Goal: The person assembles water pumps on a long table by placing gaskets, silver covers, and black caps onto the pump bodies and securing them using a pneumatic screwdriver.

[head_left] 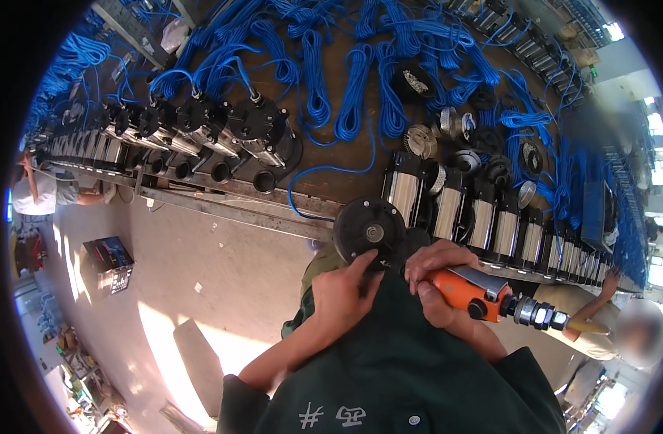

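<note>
The pump (371, 233) serves as the landmark: a dark round end plate with a small bright hub in the middle faces upward, at the near edge of the long tabletop (259, 206). The body below the plate is hidden by the hands. The left hand (344, 291) sits just below the plate, its grip narrow, fingertips pressed against the plate's lower rim. The right hand (438, 278) is just to the right of the plate, its grip closed around an orange air tool (476, 293) whose metal hose fitting (537, 315) points away to the right; the tool's working end is hidden beneath the fingers.

To the right of the pump a row of silver-bodied pumps (483, 220) stands side by side along the tabletop edge. To its upper left another row of pumps (201, 130) lies tilted, black round ports toward the edge. Beyond both rows, coils of blue cable (353, 87) cover the tabletop, with loose round metal parts (447, 126) among them.

On the floor (223, 267), well left of the pump, stands an open dark crate (107, 264); its contents cannot be made out. Another person's hand (610, 282) rests on the tabletop edge far right.
</note>
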The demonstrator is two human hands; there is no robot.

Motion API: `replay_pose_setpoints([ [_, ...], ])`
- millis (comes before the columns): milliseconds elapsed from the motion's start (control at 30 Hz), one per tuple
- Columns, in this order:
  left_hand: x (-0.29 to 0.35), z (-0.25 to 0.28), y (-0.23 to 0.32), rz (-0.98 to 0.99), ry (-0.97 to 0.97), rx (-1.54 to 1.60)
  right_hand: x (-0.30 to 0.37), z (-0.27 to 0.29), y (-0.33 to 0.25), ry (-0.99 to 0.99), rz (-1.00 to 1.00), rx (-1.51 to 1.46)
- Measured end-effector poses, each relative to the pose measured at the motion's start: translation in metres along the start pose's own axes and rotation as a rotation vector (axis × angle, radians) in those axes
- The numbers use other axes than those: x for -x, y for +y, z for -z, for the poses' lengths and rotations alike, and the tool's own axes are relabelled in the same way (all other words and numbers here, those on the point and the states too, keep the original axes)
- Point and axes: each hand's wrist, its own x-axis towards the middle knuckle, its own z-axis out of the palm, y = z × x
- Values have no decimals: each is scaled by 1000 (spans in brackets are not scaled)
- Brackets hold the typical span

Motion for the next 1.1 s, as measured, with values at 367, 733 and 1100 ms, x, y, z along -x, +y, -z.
replay_pose_setpoints([
  [367, -1, 6, -20, 30, 52, 181, -10, -11, -4, -16, -101, 101],
  [733, -7, 31, -55, 517, 233, 1483, -17, -15, 16, 146, 72, -193],
  [1100, -16, 37, -23, 405, 46, 1476, -60, -40, -13, 144, 194, -374],
])
